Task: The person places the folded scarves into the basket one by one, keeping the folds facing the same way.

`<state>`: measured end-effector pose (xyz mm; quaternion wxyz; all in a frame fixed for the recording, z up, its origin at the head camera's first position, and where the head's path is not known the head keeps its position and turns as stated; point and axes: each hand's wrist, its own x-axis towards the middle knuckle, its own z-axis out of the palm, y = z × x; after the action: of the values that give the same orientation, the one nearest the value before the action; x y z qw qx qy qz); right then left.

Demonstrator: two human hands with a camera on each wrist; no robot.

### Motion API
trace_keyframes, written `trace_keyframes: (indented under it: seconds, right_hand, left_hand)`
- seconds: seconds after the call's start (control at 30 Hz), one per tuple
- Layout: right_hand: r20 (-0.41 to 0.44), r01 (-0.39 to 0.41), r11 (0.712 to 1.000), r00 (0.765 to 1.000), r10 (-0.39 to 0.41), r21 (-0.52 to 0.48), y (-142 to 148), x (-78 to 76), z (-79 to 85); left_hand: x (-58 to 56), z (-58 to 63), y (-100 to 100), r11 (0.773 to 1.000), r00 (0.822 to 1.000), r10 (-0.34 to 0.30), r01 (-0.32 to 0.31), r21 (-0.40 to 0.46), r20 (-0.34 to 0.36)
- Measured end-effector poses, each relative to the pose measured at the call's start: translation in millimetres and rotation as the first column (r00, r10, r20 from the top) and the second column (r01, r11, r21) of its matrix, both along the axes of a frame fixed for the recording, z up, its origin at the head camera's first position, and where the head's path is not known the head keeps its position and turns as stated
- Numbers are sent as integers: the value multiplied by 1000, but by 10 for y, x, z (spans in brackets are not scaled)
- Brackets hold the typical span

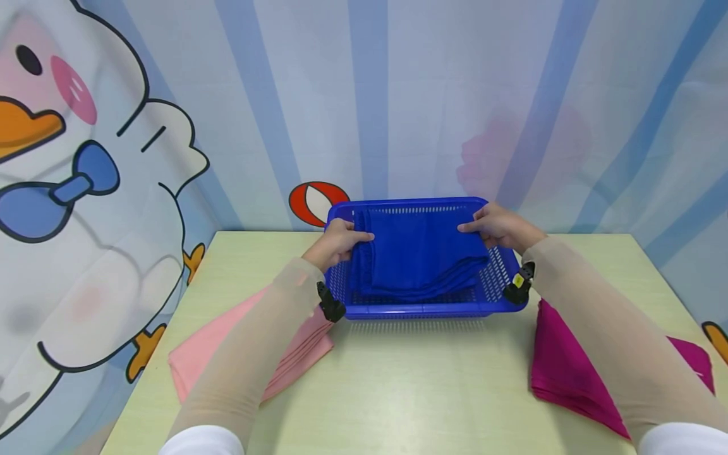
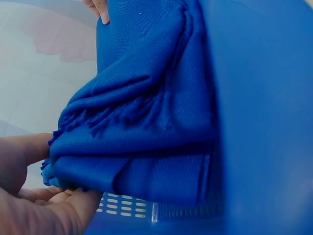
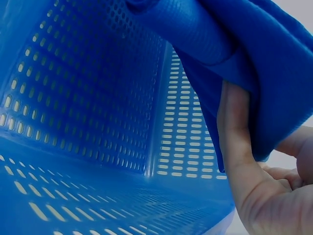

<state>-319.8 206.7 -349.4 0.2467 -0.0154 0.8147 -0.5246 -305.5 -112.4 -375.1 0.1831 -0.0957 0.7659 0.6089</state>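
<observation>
A folded blue fringed scarf [image 1: 421, 249] is held by both hands at the blue perforated basket [image 1: 432, 309]. My left hand [image 1: 337, 243] pinches its left edge, thumb on top and fingers beneath. In the left wrist view, fringe shows along the folded layers of the scarf [image 2: 142, 98] beside that hand [image 2: 44, 196]. My right hand [image 1: 500, 227] grips the upper right corner, thumb above. The right wrist view has the fingers of the right hand [image 3: 264, 181] under the cloth, with the basket's slotted wall and floor [image 3: 88, 88] to the left.
A folded pink cloth [image 1: 296, 354] lies on the pale table [image 1: 398, 392] at the left, partly under the left forearm. At the right, a folded magenta cloth [image 1: 563, 373] lies partly behind the right forearm. A printed curtain [image 1: 421, 95] hangs behind the table.
</observation>
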Motion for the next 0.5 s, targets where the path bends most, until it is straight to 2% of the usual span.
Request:
trace_keyframes:
  seconds: [0.2, 0.5]
  right_hand:
    - [-12, -27, 1000, 1000, 27, 7, 6, -14, -11]
    - [2, -23, 1000, 1000, 23, 17, 13, -44, -54]
  left_hand:
    - [8, 23, 21, 1000, 1000, -15, 15, -4, 11]
    - [21, 75, 43, 999, 999, -24, 24, -25, 25]
